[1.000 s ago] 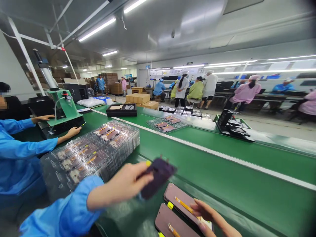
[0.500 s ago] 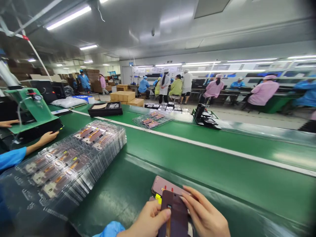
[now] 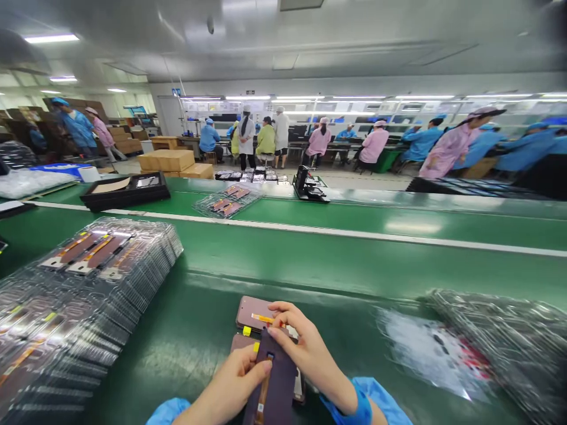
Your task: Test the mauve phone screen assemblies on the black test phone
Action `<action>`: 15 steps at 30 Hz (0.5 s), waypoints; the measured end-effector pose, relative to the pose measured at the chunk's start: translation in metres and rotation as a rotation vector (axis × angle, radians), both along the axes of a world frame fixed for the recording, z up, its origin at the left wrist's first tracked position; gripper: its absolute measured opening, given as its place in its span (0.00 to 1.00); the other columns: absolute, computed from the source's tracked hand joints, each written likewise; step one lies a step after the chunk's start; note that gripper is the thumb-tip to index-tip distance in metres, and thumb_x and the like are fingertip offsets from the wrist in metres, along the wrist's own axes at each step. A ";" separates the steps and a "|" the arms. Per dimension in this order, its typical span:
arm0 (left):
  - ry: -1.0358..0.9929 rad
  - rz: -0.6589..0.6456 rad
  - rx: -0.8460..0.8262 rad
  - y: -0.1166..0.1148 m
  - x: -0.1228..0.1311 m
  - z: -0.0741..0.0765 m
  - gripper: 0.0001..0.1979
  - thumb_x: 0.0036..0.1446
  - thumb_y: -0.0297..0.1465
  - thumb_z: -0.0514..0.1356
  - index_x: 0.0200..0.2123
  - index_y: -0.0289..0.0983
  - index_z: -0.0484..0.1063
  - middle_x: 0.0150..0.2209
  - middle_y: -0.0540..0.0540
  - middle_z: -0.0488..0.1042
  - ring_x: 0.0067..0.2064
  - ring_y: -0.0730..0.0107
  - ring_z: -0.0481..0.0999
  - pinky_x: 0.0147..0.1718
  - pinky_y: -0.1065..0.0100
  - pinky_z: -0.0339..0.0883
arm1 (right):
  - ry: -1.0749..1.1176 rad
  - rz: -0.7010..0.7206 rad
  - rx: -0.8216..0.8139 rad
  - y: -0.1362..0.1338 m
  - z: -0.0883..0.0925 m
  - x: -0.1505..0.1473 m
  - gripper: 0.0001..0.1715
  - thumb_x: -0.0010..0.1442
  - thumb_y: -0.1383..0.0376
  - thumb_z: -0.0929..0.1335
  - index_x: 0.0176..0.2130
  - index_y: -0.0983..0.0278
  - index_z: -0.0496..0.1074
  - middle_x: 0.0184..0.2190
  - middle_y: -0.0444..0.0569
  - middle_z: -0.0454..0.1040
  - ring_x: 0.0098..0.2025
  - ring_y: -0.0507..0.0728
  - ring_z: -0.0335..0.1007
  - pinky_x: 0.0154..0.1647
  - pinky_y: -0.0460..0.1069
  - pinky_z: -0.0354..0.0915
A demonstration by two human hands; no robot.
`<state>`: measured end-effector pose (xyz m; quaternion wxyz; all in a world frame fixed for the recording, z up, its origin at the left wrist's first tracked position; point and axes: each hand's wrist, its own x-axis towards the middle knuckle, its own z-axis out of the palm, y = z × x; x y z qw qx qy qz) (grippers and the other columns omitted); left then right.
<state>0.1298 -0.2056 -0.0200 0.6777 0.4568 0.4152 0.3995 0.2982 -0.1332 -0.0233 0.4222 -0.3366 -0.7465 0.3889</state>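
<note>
Both my hands hold a dark purple screen panel (image 3: 275, 389) at the bottom middle, above the green belt (image 3: 310, 260). My left hand (image 3: 230, 386) grips its left edge, thumb on top near a yellow tab. My right hand (image 3: 310, 351) pinches its top right corner with curled fingers. Under and beyond them lie two more pinkish-brown panels (image 3: 252, 313) flat on the belt, each with an orange flex strip and a yellow tab.
A tall stack of clear plastic trays with panels (image 3: 80, 283) fills the left. More clear trays (image 3: 491, 342) lie at right. A black tray (image 3: 126, 192), another clear tray (image 3: 225, 203) and a black fixture (image 3: 308, 183) sit on the far belt. Several workers sit and stand behind.
My left hand brought the dark panel from the left over to the two flat panels, and my right hand took hold of it too. My view swung right; the co-worker at left dropped out of sight.
</note>
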 end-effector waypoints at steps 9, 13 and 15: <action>0.092 0.001 0.016 0.000 0.000 0.001 0.22 0.55 0.48 0.63 0.39 0.34 0.77 0.31 0.47 0.76 0.35 0.64 0.73 0.38 0.66 0.64 | -0.175 -0.073 0.653 -0.010 0.008 0.001 0.16 0.71 0.70 0.59 0.37 0.67 0.73 0.28 0.49 0.65 0.30 0.57 0.60 0.29 0.50 0.58; 0.075 0.092 0.046 0.001 0.005 -0.001 0.21 0.53 0.48 0.64 0.36 0.35 0.78 0.30 0.48 0.76 0.34 0.65 0.71 0.37 0.68 0.64 | -0.348 -0.075 1.057 -0.028 0.017 -0.003 0.18 0.69 0.76 0.56 0.36 0.71 0.72 0.23 0.49 0.63 0.24 0.56 0.54 0.24 0.51 0.53; 0.048 0.126 0.047 0.002 0.008 0.001 0.19 0.53 0.47 0.65 0.36 0.35 0.79 0.30 0.47 0.77 0.35 0.64 0.72 0.39 0.67 0.65 | -0.364 -0.047 1.105 -0.037 0.021 -0.004 0.19 0.69 0.77 0.56 0.36 0.72 0.72 0.23 0.49 0.64 0.23 0.56 0.55 0.23 0.51 0.53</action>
